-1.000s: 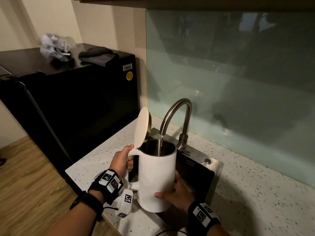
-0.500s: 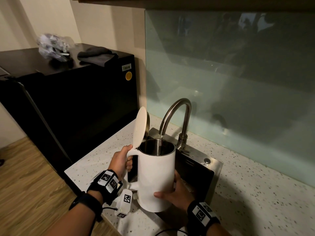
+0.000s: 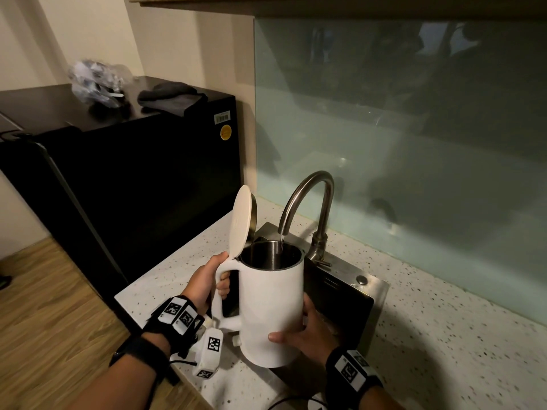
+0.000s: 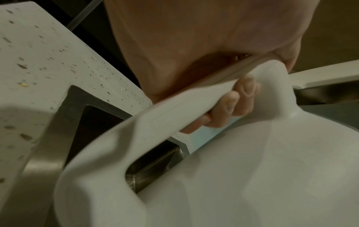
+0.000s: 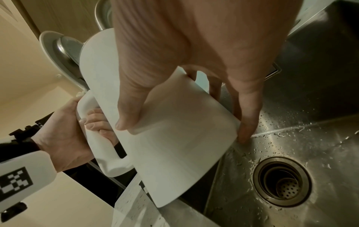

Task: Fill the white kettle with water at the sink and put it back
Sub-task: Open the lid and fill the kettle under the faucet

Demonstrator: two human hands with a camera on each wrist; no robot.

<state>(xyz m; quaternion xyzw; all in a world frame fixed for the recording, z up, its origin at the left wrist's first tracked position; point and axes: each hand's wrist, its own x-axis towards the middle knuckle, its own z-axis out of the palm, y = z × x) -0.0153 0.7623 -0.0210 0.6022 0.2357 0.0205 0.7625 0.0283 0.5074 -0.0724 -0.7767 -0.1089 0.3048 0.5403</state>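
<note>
The white kettle [image 3: 270, 309] hangs upright over the steel sink [image 3: 376, 294] with its lid [image 3: 240, 223] flipped up. A thin stream of water runs from the curved tap [image 3: 307, 199] into its steel interior. My left hand [image 3: 204, 284] grips the handle [image 4: 174, 106], fingers [image 4: 233, 101] curled through it. My right hand [image 3: 307, 332] cups the lower body of the kettle [image 5: 174, 138], thumb in front and fingers [image 5: 246, 110] wrapped round the far side. The drain [image 5: 281, 181] lies below, in a wet basin.
A speckled white counter [image 3: 444, 335] surrounds the sink, ending at a left edge beside a black fridge [image 3: 133, 179]. A dark cloth [image 3: 171, 96] and a plastic bag [image 3: 94, 78] lie on the fridge. A glass splashback [image 3: 414, 143] stands behind the tap.
The kettle and both hands stay almost in place under the running tap; the kettle has shifted only slightly. Water keeps running in.
</note>
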